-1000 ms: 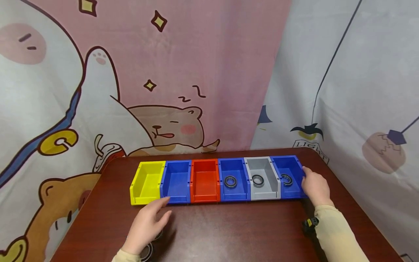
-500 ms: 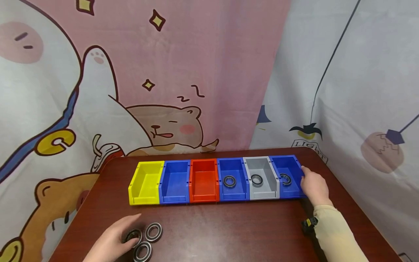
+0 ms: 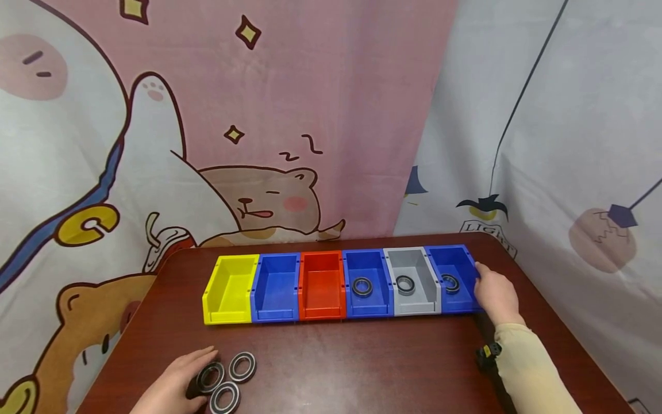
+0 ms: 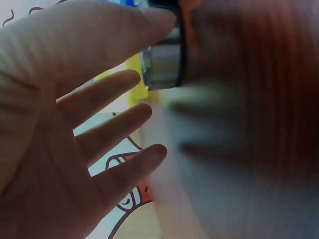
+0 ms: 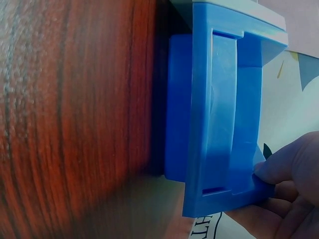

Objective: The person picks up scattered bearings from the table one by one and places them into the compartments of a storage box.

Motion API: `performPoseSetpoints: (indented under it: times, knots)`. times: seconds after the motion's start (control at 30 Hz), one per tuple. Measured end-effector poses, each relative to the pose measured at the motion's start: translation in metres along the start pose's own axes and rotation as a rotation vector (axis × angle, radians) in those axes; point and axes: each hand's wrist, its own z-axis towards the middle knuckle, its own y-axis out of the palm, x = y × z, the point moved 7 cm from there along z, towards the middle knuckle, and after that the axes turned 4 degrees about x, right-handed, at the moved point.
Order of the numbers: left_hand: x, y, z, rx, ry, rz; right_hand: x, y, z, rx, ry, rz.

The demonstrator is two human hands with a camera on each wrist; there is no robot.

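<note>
My left hand point(image 3: 173, 386) is at the leftmost of three ball bearings on the table, its thumb and fingers around that bearing point(image 3: 210, 378). In the left wrist view the thumb presses on the bearing's rim point(image 4: 164, 64); the index finger is hidden and the other fingers extend loosely. The second bearing point(image 3: 242, 357) and third bearing point(image 3: 233, 397) lie close beside it. My right hand point(image 3: 499, 294) grips the right side wall of the end blue bin point(image 5: 219, 109), thumb inside and fingers outside. A bearing point(image 3: 457, 283) lies in that bin.
The bins form a joined row: yellow point(image 3: 231, 317), blue point(image 3: 276, 315), red point(image 3: 322, 314), another blue point(image 3: 369, 310), grey point(image 3: 416, 309) and the end blue one. One bearing point(image 3: 370, 286) is in the second blue bin, another point(image 3: 412, 284) in the grey. A printed curtain point(image 3: 362, 115) hangs behind.
My left hand has moved from in front of the bins down and left to the bearings, and its thumb and fingers have closed around the leftmost one. The right hand stays on the bin.
</note>
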Motion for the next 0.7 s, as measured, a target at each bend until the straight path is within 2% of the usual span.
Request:
performPoseSetpoints:
  times: [0.1,0.33,0.7]
  knots:
    - [0.001,0.003,0.002,-0.003,0.013,0.027,-0.001,0.001,0.0,-0.001,-0.004,0.005]
    - [0.007,0.004,0.004,0.007,0.093,0.054,-0.001,0.001,-0.001,0.014,-0.014,0.012]
    - [0.01,0.003,0.004,0.055,0.092,0.051,-0.001,0.0,-0.001,0.026,-0.02,0.016]
